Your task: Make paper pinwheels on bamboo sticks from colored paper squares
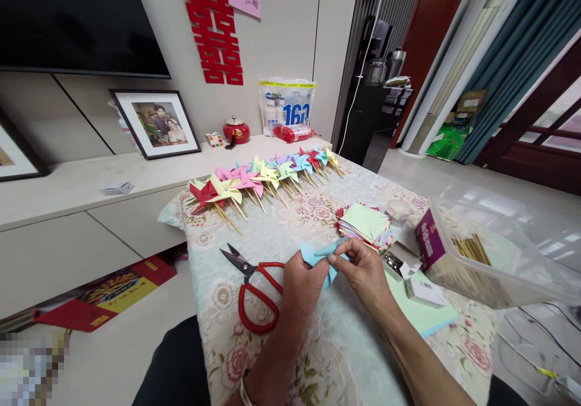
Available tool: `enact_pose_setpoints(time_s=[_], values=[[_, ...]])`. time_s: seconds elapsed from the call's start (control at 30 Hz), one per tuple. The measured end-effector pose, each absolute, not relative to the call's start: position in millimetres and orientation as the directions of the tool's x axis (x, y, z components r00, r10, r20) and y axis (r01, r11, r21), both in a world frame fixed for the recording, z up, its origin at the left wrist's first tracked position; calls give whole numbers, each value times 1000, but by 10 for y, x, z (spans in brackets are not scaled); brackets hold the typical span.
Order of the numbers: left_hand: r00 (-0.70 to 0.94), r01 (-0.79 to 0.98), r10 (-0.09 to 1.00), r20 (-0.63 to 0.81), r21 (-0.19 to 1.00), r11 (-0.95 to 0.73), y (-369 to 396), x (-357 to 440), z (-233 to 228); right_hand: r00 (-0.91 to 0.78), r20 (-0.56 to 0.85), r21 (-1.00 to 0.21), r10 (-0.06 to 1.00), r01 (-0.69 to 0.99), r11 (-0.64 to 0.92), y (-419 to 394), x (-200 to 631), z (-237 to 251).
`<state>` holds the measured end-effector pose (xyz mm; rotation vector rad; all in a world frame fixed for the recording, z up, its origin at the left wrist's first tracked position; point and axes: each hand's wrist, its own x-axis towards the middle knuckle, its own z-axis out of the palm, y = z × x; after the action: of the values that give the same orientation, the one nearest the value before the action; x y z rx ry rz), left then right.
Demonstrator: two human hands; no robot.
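Between my two hands is a light blue paper pinwheel piece (312, 254), its corners partly folded inward. My left hand (305, 282) grips it from the left with thumb and fingers. At its right side my right hand (363, 268) pinches the folded paper near the middle; whatever else the fingertips cover is hidden. Red-handled scissors (256, 297) lie with blades apart just left of my left hand. Beyond my right hand rests a stack of coloured paper squares (364, 222), pale green on top.
Finished pinwheels (245, 179) on sticks line the table's far edge. At right are a small open box (399, 259) of metal pins, a white box (425, 292), green paper sheets (415, 318), a round clear container (399, 212) and a plastic bin (476, 285) holding sticks.
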<state>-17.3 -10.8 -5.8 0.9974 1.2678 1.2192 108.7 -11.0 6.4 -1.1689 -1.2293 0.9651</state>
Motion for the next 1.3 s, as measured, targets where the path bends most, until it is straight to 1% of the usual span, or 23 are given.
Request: enact_pose_setpoints(time_s=[0.47,0.7,0.8,0.87,1.0,1.1,1.2,1.3], values=[[-88,-116,984,-154,983,143,-105,-169,-68,133,176,-984,975,67,168,-98,1095,37],[-87,-174,985,-149,976,132,-98,-170,-123,166,142,-990,976,18,141,-85,1087,-5],[-51,-218,990,-133,969,119,-88,-163,-136,185,122,-993,975,17,121,-84,1091,-20],[-4,-284,992,-124,952,118,-87,-158,-124,188,110,-993,976,-9,114,-86,1095,-19],[62,-390,986,-156,905,168,-107,-157,-58,154,60,-989,986,-122,80,-90,1102,-4],[69,-390,981,-180,901,193,-119,-160,-27,123,24,-981,992,-187,47,-90,1097,15],[42,-350,981,-187,917,190,-114,-166,-30,94,14,-981,995,-191,31,-95,1083,39],[34,-349,986,-165,922,167,-106,-179,-34,94,28,-978,995,-201,47,-100,1078,59]])
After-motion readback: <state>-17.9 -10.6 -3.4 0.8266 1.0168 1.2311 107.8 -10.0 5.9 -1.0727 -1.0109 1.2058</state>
